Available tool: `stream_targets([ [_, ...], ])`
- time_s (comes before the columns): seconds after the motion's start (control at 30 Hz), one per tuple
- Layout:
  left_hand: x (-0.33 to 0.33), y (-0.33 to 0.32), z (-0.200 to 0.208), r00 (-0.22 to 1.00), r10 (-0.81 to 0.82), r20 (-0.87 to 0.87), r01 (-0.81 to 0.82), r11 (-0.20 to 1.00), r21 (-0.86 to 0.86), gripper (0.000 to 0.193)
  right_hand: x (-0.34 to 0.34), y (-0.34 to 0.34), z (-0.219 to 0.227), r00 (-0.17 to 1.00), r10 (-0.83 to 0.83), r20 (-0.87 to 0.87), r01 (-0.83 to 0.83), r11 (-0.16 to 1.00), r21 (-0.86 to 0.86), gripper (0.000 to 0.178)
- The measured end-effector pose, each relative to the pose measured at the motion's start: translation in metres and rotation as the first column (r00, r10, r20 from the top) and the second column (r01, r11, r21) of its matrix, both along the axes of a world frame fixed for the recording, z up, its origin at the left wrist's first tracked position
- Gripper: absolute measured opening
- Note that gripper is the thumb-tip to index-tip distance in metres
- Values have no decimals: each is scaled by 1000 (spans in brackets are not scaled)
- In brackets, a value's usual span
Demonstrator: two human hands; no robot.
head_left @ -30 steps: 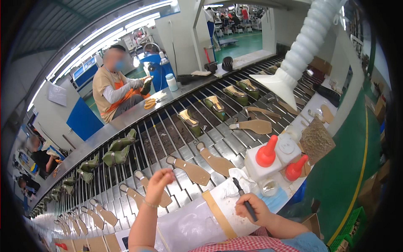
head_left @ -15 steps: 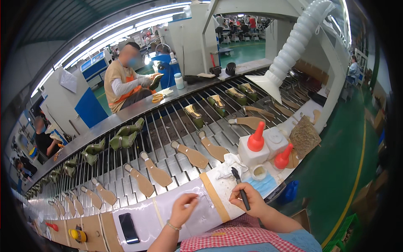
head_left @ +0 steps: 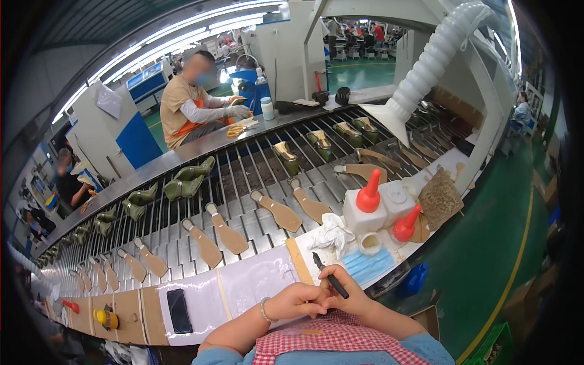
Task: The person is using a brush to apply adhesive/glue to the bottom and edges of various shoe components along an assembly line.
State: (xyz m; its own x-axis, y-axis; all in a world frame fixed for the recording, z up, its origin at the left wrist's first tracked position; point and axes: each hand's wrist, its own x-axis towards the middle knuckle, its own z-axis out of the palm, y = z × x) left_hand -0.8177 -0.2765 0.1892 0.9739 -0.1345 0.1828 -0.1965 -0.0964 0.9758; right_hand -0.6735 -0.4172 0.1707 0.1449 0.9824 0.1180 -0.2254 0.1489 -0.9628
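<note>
My right hand (head_left: pixel 348 296) is closed round a slim black pen-shaped tool (head_left: pixel 330 277); its tip points up and to the left, and its exact kind is not clear. Against it, low in front of my checked apron, rests my left hand (head_left: pixel 299 300) with the fingers curled in. Whatever those left fingers may pinch is hidden. Just beyond the right hand lie a blue face mask (head_left: pixel 367 264) and a crumpled white cloth (head_left: pixel 333 234). A small open pot (head_left: pixel 370 244) stands beside the mask, near white bottles with red nozzles (head_left: pixel 366 214).
Tan insoles (head_left: pixel 277 213) lie on the slatted metal conveyor (head_left: pixel 243 198), with green shoe uppers (head_left: pixel 184 187) farther across. A phone (head_left: pixel 179 311) lies on the near ledge. Overhead hangs a white duct hood (head_left: pixel 389 118). A co-worker (head_left: pixel 193 103) sits on the far side.
My left hand has moved right and toward my body to meet the right hand. The right hand has drawn slightly left with the black tool. The view has shifted a little.
</note>
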Motion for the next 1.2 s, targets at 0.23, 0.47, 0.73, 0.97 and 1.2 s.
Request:
stream_targets([
  [0.23,-1,-25,-19,996,-94,-1,76,815,-575,12,-2,-2,8,1000,-16,12,15,997,73,71],
  [0.47,2,-19,-20,996,29,-81,-74,759,-647,15,3,2,-1,978,-205,46,201,976,79,65],
  [0.73,-9,28,-35,835,451,-314,-501,389,-773,35,11,6,10,898,-409,162,390,910,138,46],
  [0.97,-24,36,-33,934,287,-212,-284,236,-929,46,4,0,8,896,-360,261,346,933,99,28],
  [1.2,-44,64,-56,703,609,-366,-627,289,-723,27,3,-3,8,901,-392,189,391,920,45,26],
])
